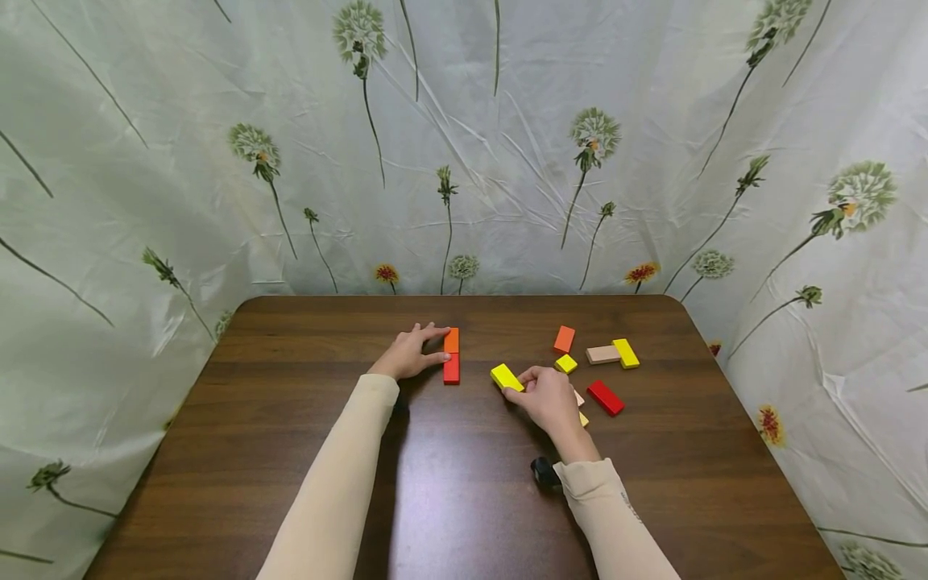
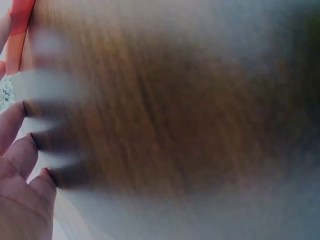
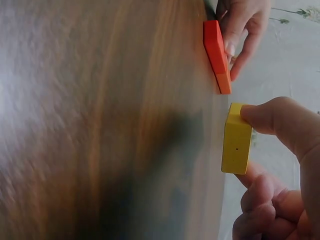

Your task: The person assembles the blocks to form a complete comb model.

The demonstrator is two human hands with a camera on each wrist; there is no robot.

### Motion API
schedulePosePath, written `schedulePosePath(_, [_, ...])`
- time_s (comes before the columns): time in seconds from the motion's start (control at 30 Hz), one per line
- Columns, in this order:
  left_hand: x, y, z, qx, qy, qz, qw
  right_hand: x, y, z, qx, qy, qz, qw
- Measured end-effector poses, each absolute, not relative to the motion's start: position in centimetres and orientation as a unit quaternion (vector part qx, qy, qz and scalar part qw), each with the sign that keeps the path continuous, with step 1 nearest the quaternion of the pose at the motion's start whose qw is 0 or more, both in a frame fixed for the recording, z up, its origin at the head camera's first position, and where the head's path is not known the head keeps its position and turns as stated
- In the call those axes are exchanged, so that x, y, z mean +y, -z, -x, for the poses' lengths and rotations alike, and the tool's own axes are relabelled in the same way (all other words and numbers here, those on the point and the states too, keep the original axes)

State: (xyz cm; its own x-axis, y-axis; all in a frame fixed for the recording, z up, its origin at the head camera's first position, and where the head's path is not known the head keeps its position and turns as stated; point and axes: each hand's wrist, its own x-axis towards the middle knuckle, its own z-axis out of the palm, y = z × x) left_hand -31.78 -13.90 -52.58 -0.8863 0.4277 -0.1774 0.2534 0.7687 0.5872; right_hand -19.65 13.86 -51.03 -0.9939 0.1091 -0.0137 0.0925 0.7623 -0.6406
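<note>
My right hand (image 1: 548, 399) pinches a yellow wooden block (image 1: 507, 377) between thumb and fingers. In the right wrist view that yellow block (image 3: 236, 145) appears held off the tabletop. An orange block (image 1: 452, 339) and a red block (image 1: 451, 369) lie end to end on the table, forming one straight line. From their left side my left hand (image 1: 410, 353) touches them, its index finger at the orange one and its thumb at the red one. The left wrist view shows the other fingers of the left hand (image 2: 20, 175) extended, with nothing in them.
To the right lie an orange block (image 1: 564, 339), a small yellow block (image 1: 566, 364), a beige block (image 1: 602, 354) touching a yellow block (image 1: 626, 354), and a red block (image 1: 605, 398). More pale blocks are partly hidden behind the right hand. A floral curtain (image 1: 464, 145) hangs behind the brown table (image 1: 464, 499).
</note>
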Motion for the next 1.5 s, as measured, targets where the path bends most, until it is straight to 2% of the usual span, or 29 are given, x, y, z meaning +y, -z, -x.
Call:
schedulePosePath(0.83, [-13.7, 52.3, 31.5, 0.931, -0.278, -0.185, 0.148, 9.1, 52.2, 17.7, -0.938, -0.342, 0.05, -0.018])
schedulePosePath(1.33, [-13.7, 52.5, 31.7, 0.931, -0.278, -0.183, 0.147, 6.6, 52.7, 17.7, -0.937, -0.346, 0.044, -0.016])
schedulePosePath(1.5, [-13.7, 52.4, 31.7, 0.931, -0.278, -0.183, 0.15, 6.0, 52.9, 17.8, -0.941, -0.335, 0.035, 0.003])
